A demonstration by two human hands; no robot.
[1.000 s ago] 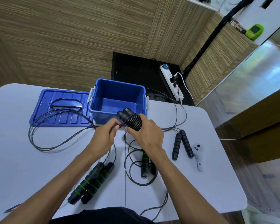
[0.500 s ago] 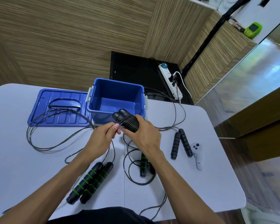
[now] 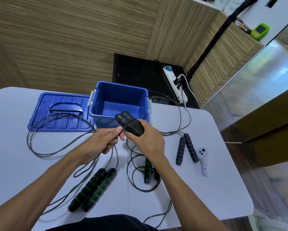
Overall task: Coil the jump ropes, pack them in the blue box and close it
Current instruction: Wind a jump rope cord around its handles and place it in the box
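My right hand (image 3: 148, 142) grips a pair of black jump-rope handles (image 3: 130, 123) with cord wound tightly around them, just in front of the open blue box (image 3: 120, 104). My left hand (image 3: 103, 142) pinches the loose cord of that rope beside the coil. The rest of the cord (image 3: 56, 130) trails in big loops to the left over the blue lid (image 3: 61, 112). A green-striped handle pair (image 3: 93, 191) lies near my left forearm. Another green-striped pair (image 3: 148, 170) lies under my right wrist. An all-black pair (image 3: 186, 149) rests on the right.
A white controller (image 3: 203, 162) lies right of the all-black handles. The white table (image 3: 223, 189) ends close on the right and the near side. Beyond the box, a power strip (image 3: 175, 84) with plugged cables sits on a dark floor mat.
The loose cord loop on the left has been drawn in towards my left hand, and more turns lie on the handles. Both hands stay in front of the box.
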